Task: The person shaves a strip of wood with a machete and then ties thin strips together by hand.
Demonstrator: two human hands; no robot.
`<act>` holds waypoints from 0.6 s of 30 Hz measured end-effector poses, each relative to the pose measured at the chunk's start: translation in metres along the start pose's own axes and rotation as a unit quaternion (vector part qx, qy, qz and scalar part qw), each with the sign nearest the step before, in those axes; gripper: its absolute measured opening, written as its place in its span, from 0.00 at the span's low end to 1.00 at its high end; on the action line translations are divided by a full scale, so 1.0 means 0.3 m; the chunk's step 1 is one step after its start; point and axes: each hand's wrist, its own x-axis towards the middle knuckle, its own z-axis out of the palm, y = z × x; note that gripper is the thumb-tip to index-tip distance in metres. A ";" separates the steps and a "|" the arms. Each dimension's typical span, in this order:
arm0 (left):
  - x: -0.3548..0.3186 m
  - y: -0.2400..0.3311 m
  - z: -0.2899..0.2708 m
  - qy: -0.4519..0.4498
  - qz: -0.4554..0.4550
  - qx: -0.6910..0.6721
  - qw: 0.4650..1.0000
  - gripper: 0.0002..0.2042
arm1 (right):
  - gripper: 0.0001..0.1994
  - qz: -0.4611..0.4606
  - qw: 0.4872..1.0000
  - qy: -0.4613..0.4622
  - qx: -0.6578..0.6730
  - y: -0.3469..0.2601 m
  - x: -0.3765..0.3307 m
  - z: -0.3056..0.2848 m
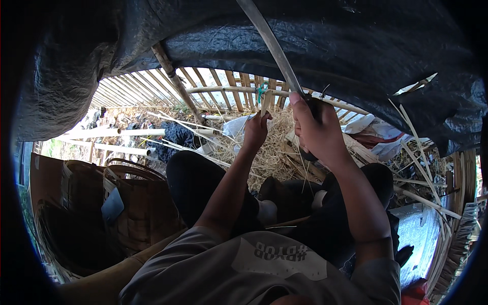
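My right hand is closed around the dark handle of a machete. The long, slightly curved machete blade points up and away, its tip past the top of the picture. To its left, my left hand pinches a short pale strip of bamboo that stands upright from the fingers. Strip and blade are apart. Below both hands lies a heap of thin bamboo shavings, between and beyond my bent knees.
Woven baskets stand at my left. Bamboo poles lie at the far left. A slatted bamboo fence runs behind the shavings, under a low black tarp. Loose strips and white sacks are at the right.
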 end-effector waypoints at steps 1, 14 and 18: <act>0.000 -0.008 -0.001 0.005 0.009 -0.010 1.000 0.07 | 0.22 0.007 1.000 -0.008 -0.005 -0.010 -0.001 -0.003; 0.002 -0.003 0.005 -0.021 -0.041 0.020 0.999 0.09 | 0.23 0.093 0.989 -0.037 -0.107 0.168 0.009 0.015; -0.002 -0.017 0.004 -0.026 -0.049 0.027 0.998 0.09 | 0.23 0.072 0.990 -0.034 -0.119 0.165 0.010 0.021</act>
